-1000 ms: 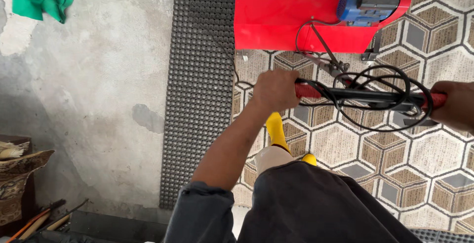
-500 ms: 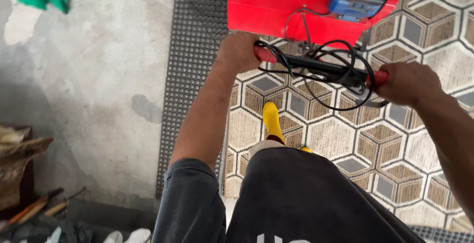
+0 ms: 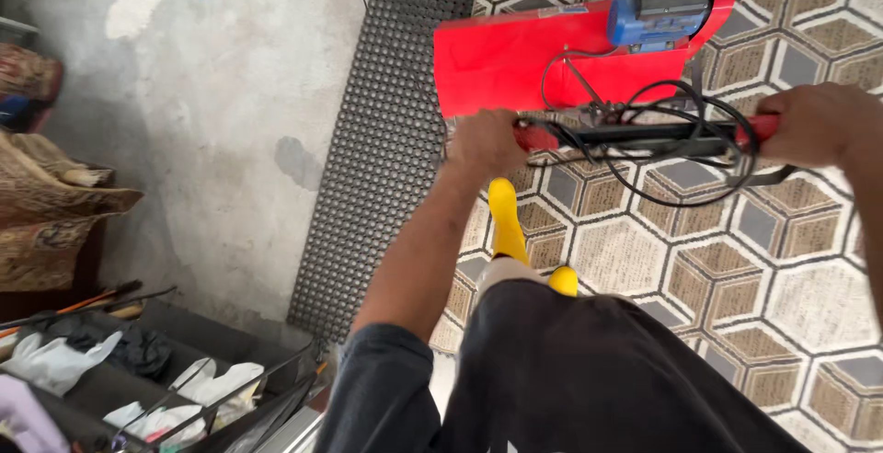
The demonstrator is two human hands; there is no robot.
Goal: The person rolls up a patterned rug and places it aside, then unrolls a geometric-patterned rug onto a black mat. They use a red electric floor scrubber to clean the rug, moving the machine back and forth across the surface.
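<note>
Hands grip a bar: left hand (image 3: 486,143) and right hand (image 3: 814,124) close around the red-ended handlebar (image 3: 644,133) of a red machine (image 3: 552,62) near the patterned carpet's (image 3: 809,278) far edge, steadying it.

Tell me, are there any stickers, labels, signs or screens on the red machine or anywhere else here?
Small sticker: near the top edge of the red machine, left of its blue motor; a thin pale strip with a dark patch, too small to make out further.
No signs, screens or packages show elsewhere.
</note>
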